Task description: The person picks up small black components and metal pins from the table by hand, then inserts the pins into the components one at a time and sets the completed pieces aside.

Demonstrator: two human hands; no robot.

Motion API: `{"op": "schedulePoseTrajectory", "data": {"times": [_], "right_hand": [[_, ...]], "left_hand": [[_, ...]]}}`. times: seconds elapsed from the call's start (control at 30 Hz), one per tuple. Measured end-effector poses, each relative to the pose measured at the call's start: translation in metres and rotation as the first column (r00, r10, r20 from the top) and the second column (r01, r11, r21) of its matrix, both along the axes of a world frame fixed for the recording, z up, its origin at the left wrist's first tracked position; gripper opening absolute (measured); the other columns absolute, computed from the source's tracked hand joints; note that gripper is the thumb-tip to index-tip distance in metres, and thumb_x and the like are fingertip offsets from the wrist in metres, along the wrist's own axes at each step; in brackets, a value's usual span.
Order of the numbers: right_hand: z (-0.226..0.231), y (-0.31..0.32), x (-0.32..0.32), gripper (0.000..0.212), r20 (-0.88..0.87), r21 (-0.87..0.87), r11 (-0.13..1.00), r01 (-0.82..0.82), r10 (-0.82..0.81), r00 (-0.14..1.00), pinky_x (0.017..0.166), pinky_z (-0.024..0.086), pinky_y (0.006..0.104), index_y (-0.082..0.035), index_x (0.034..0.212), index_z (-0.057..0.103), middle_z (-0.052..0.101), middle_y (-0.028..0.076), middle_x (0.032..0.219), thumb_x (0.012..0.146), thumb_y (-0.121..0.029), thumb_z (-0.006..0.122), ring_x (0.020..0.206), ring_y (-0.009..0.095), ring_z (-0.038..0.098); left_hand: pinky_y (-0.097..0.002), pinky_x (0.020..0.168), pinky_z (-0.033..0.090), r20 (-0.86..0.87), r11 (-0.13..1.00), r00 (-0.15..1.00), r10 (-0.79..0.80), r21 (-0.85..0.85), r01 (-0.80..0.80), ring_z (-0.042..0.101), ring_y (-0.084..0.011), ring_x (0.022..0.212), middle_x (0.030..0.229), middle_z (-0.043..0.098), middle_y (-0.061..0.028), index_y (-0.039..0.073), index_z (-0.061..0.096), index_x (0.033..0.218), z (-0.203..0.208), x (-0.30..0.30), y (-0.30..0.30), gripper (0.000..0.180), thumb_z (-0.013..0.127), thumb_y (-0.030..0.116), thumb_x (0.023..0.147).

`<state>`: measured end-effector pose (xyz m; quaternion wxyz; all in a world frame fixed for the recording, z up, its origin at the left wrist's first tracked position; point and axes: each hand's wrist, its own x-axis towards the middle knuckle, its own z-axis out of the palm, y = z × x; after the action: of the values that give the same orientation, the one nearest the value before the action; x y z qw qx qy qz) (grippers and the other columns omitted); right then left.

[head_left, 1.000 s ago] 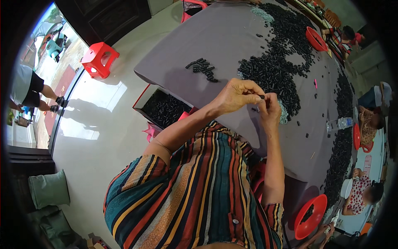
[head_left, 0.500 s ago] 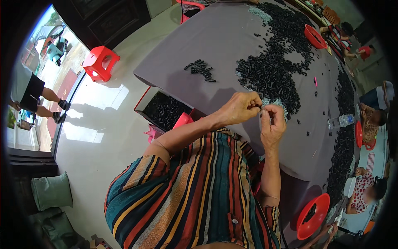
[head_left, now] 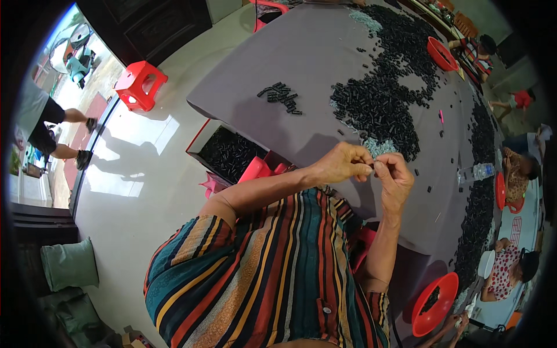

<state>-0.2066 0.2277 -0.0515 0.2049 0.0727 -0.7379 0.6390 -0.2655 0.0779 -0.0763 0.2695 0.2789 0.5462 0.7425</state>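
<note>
My left hand [head_left: 346, 163] and my right hand [head_left: 395, 181] meet over the near edge of the grey-covered table [head_left: 243, 64], thumbs and fingertips pinched together. What sits between the fingertips is too small and hidden to name. Just beyond them lies a heap of short black tube-like pieces [head_left: 374, 107], bordered by a patch of small pale blue-grey pieces [head_left: 380, 147]. A single black piece [head_left: 340, 131] rests beside my left hand. Farther left is a small separate group of black pieces [head_left: 280, 97].
Below the table's left edge stands an open box [head_left: 197, 142] holding black pieces. Red bowls [head_left: 450, 293] [head_left: 441, 53] and a clear plastic bottle [head_left: 481, 171] are on the table. A red stool [head_left: 139, 87] stands on the floor. Other people sit along the far right side; one walks at the doorway.
Both hands have shifted slightly right and nearer to me, still pinched together. The pale patch and a single black piece now show more plainly. The person at the doorway has stepped.
</note>
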Motion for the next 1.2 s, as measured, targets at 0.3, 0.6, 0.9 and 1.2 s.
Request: {"op": "schedulePoseTrajectory", "data": {"times": [0.3, 0.6, 0.9, 1.2], "right_hand": [[0.014, 0.007, 0.008, 0.006, 0.157, 0.053, 0.993, -0.106, 0.097, 0.983, 0.056, 0.035, 0.0185, 0.002, 0.083, 0.058, 0.048, -0.001, 0.076, 0.078, 0.001, 0.061, 0.063, 0.005, 0.043], [0.032, -0.005, 0.014, 0.007, -0.045, 0.503, 0.861, 0.083, -0.069, 0.997, 0.057, 0.042, 0.0229, 0.002, 0.083, 0.058, 0.054, 0.005, 0.075, 0.076, 0.002, 0.06, 0.063, 0.011, 0.051], [0.023, -0.014, 0.011, 0.012, -0.068, 0.476, 0.875, 0.093, -0.069, 0.995, 0.059, 0.043, 0.0245, 0.001, 0.087, 0.06, 0.056, 0.008, 0.077, 0.076, 0.004, 0.058, 0.066, 0.015, 0.054], [0.006, -0.042, -0.002, 0.024, -0.169, 0.376, 0.896, 0.235, -0.183, 0.968, 0.064, 0.045, 0.0275, 0.002, 0.102, 0.057, 0.055, 0.012, 0.088, 0.079, 0.002, 0.054, 0.075, 0.022, 0.055]], "left_hand": [[-0.0233, 0.06, 0.048, 0.047, 1.0, 0.999, -0.023, 0.01, 0.023, 0.059, -0.0111, 0.065, 0.073, 0.06, -0.0049, -0.003, 0.059, 0.087, -0.001, 0.003, 0.0, 0.013, 0.061, 0.009, 0.082], [-0.0235, 0.057, 0.047, -0.015, 1.0, 1.0, -0.007, -0.006, 0.007, 0.058, -0.0099, 0.063, 0.07, 0.059, -0.0032, -0.001, 0.061, 0.082, 0.007, 0.0, -0.005, 0.009, 0.061, 0.007, 0.079], [-0.0235, 0.06, 0.048, -0.01, 0.999, 1.0, 0.021, -0.032, -0.022, 0.058, -0.0108, 0.065, 0.072, 0.06, -0.0053, -0.003, 0.06, 0.084, 0.006, -0.008, -0.009, 0.01, 0.061, 0.006, 0.08], [-0.0235, 0.059, 0.047, 0.102, 0.984, 0.981, 0.166, 0.055, -0.172, 0.058, -0.0121, 0.063, 0.071, 0.06, -0.0068, -0.003, 0.059, 0.083, 0.025, -0.009, -0.023, 0.009, 0.059, 0.005, 0.081]]}}
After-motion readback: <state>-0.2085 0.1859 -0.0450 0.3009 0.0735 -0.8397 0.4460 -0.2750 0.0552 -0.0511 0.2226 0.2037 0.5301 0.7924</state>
